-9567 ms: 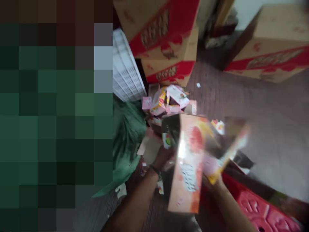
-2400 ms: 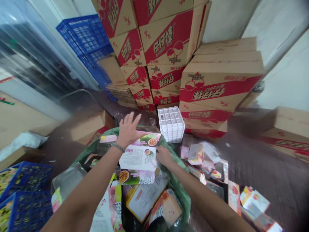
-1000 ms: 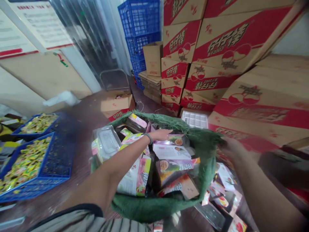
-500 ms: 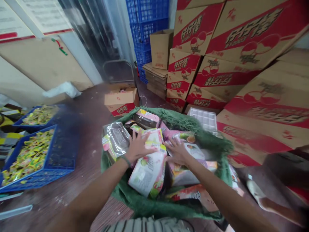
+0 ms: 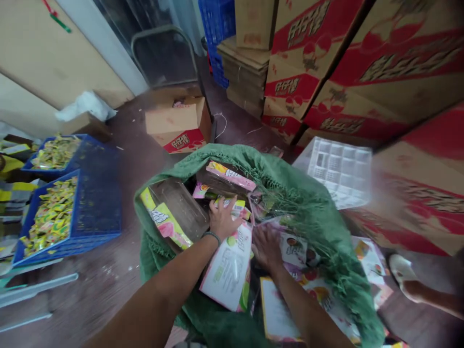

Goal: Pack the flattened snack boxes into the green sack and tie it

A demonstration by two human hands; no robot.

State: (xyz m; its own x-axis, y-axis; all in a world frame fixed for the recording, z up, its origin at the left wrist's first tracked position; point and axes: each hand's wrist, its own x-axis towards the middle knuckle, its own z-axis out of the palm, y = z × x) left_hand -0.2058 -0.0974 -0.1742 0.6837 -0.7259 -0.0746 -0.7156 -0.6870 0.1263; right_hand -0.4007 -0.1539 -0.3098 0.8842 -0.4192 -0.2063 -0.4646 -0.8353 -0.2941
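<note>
While both palms are pressing down inside the green sack (image 5: 319, 227), the left hand (image 5: 222, 220) is lying open, fingers spread, on the top end of a white carton (image 5: 228, 273) that is stretching away from it toward 6 o'clock. The right hand (image 5: 267, 247), also flat and gripping nothing, is sitting just beside the carton at 3 o'clock.

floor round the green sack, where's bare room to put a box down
Bare floor lies between the blue crate and the green sack, up to the open carton. A narrower strip runs from that carton to the stacked cartons. Crowded: inside the sack, under the left hand and right hand, and by the white tray.
</note>
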